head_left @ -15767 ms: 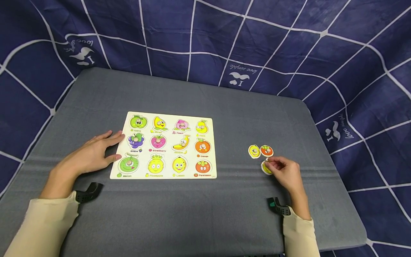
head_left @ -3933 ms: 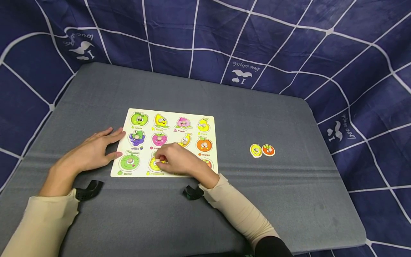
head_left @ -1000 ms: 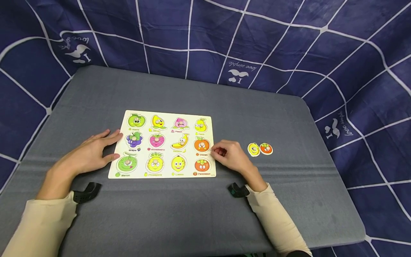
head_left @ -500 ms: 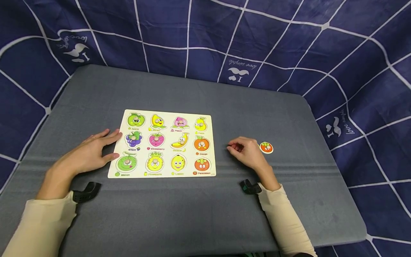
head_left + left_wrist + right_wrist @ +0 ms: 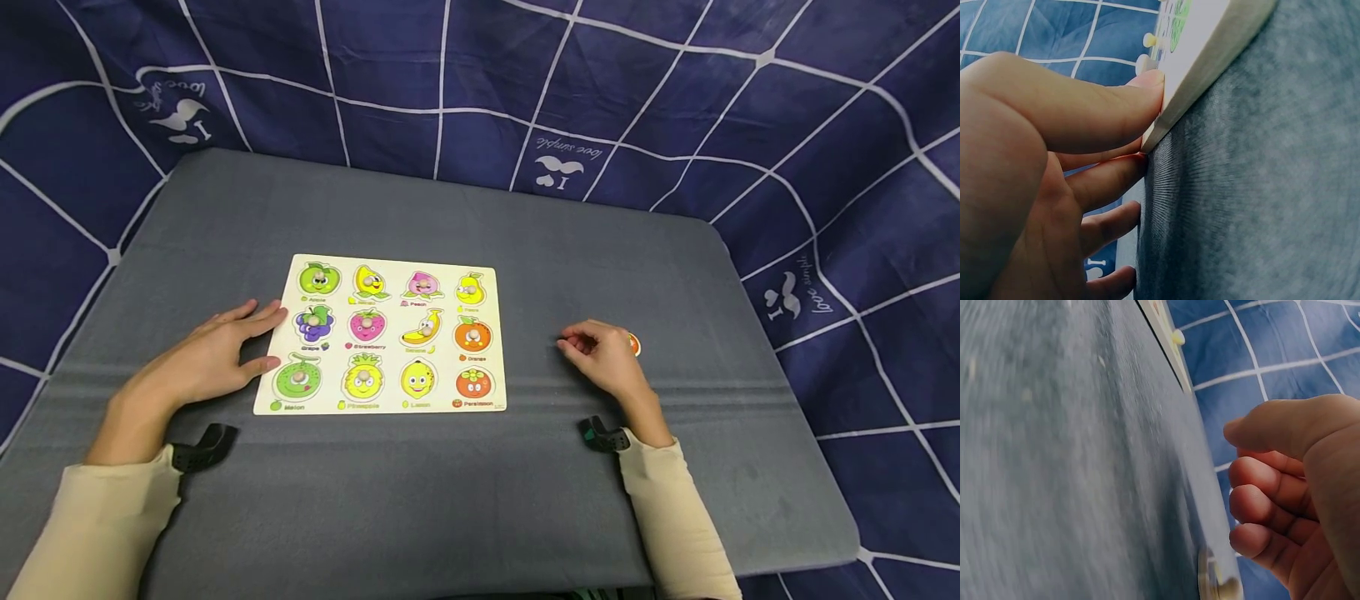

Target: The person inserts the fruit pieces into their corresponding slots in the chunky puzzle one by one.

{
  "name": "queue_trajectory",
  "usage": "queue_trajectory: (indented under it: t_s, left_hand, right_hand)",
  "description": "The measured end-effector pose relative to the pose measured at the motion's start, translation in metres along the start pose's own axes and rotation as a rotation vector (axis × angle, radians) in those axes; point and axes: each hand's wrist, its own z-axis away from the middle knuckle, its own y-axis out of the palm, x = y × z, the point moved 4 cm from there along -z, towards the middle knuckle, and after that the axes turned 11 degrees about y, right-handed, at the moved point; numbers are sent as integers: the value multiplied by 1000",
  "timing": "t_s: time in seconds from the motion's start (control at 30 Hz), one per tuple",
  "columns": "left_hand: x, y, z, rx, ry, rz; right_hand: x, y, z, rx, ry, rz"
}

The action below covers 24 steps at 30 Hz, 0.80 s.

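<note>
My left hand (image 5: 202, 354) rests at the left edge of a wooden fruit puzzle board (image 5: 390, 400); in the left wrist view its thumb (image 5: 1129, 103) touches the edge. Over the table to the board's right, my right hand (image 5: 603, 358) holds nothing, its fingers loosely bent. Beside it shows a sliver of the persimmon puzzle piece (image 5: 635, 343); the lemon piece is hidden behind the hand. A knobbed piece (image 5: 1205, 578) lies low in the right wrist view. Knobbed pieces, including the pineapple (image 5: 363, 379), fill the board except at the lemon picture (image 5: 417, 381) and persimmon picture (image 5: 474, 384).
A grey padded table (image 5: 420, 500) carries everything. Its far and side edges meet a dark blue curtain (image 5: 390, 67) with white grid lines.
The pineapple piece, pinched beside the other two pieces at first, has gone into the board. Lately my right hand has moved right from the board, over the loose pieces. The left hand stays put.
</note>
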Motion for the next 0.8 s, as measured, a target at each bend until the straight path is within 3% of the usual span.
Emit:
queue_trajectory:
  t_s: [0.47,0.8]
  left_hand:
    - [-1,-1,0,-2,2,-3]
    - [-1,0,0,7,-5,8]
  right_hand:
    - [-20,-25,5,-75,55,98]
    - [-32,-33,10,-57,141,156]
